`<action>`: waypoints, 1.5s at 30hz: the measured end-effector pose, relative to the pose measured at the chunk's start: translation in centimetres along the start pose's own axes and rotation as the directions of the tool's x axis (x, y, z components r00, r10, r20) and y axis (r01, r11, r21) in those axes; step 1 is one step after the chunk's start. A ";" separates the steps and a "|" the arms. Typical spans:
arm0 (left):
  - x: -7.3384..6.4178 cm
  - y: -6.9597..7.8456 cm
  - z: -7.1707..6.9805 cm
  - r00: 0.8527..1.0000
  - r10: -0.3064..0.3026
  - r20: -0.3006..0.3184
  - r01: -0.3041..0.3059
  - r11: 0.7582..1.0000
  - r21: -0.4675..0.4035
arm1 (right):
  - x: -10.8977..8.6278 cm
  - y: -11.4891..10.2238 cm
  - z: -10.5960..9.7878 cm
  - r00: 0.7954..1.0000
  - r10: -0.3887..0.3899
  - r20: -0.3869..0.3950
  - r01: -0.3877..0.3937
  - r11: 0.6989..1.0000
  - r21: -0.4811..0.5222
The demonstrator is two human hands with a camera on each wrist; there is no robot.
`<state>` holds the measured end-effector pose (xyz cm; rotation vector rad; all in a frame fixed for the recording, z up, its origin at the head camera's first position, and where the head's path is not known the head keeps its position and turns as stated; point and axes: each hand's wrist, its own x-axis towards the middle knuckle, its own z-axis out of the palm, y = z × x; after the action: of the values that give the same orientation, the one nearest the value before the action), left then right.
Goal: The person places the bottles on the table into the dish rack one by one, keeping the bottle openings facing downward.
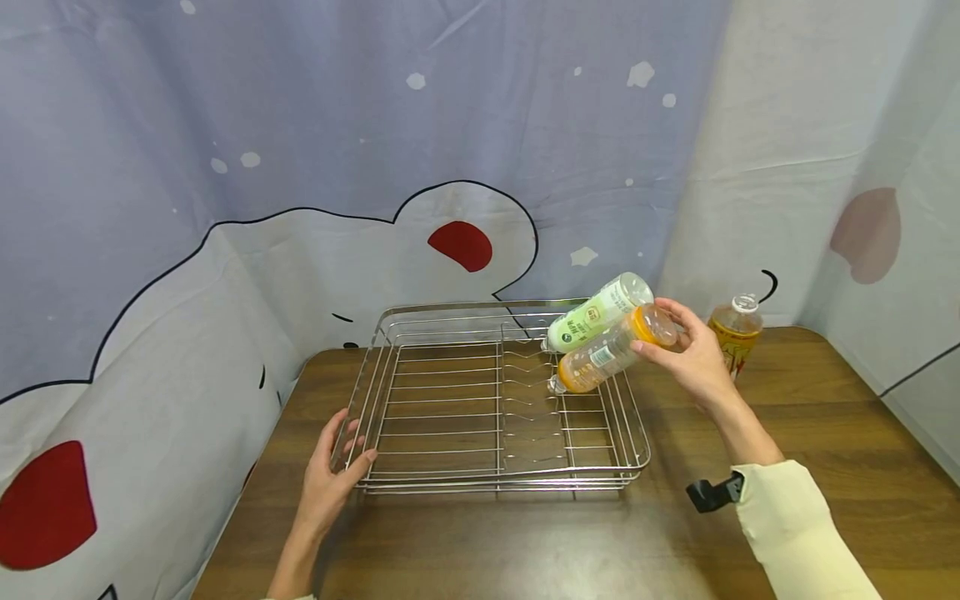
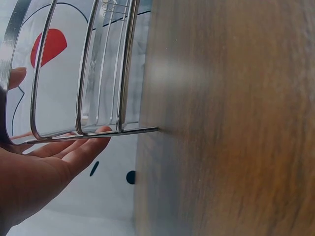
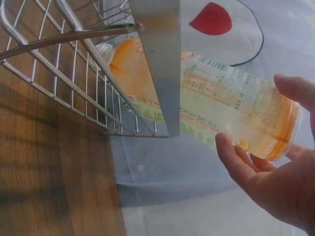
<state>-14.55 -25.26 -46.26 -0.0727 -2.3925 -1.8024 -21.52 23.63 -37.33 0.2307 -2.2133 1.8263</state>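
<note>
Right of centre: right hand (image 1: 697, 358) is pinching orange-banded bottle (image 1: 602, 360) by base, the sounder hold | lower left: left hand (image 1: 327, 479) is gripping wire rack (image 1: 450, 307) | bottle is probably handling light, flexing (looks empty from here)

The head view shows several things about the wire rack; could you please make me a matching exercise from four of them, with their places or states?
Column one:
1. Green-labelled bottle
2. Orange-banded bottle
3. Yellow-printed bottle
4. Left hand

Column two:
A. upright, to the right of the wire rack
B. at the rack's left end, touching it
C. tilted, just beyond the bottle in hand
D. tilted neck down, held near its base by the right hand

Right pairs: 1-C, 2-D, 3-A, 4-B.
</note>
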 end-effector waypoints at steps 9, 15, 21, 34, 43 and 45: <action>-0.1 0.1 0.1 1.000 0.005 -0.003 -0.005 1.000 -0.013 | 0.0 0.3 0.0 1.000 0.017 -0.002 -0.017 0.998 -0.058; -0.2 0.2 0.1 1.000 0.006 -0.003 -0.006 1.000 -0.014 | 0.1 0.5 0.2 0.999 0.033 -0.004 -0.034 0.996 -0.079; -0.1 0.3 0.1 1.000 0.005 -0.005 -0.005 1.000 -0.017 | 0.2 0.4 0.2 0.999 0.037 0.000 -0.037 0.995 -0.092; -0.1 0.4 0.1 1.000 0.005 -0.006 -0.005 0.999 -0.040 | -0.2 0.6 0.3 1.000 0.022 -0.005 -0.023 0.993 -0.116; 0.0 0.2 0.1 1.000 -0.007 0.003 0.007 1.000 -0.021 | -0.3 0.8 0.5 1.000 -0.014 -0.017 0.012 0.997 -0.075; 0.0 0.1 0.0 1.000 -0.006 0.004 0.006 1.000 -0.028 | -0.2 0.8 0.4 1.000 -0.009 -0.010 0.008 0.998 -0.059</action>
<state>-14.55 -25.18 -46.15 -0.0725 -2.3723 -1.8408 -21.54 23.35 -38.19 0.2185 -2.2528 1.7506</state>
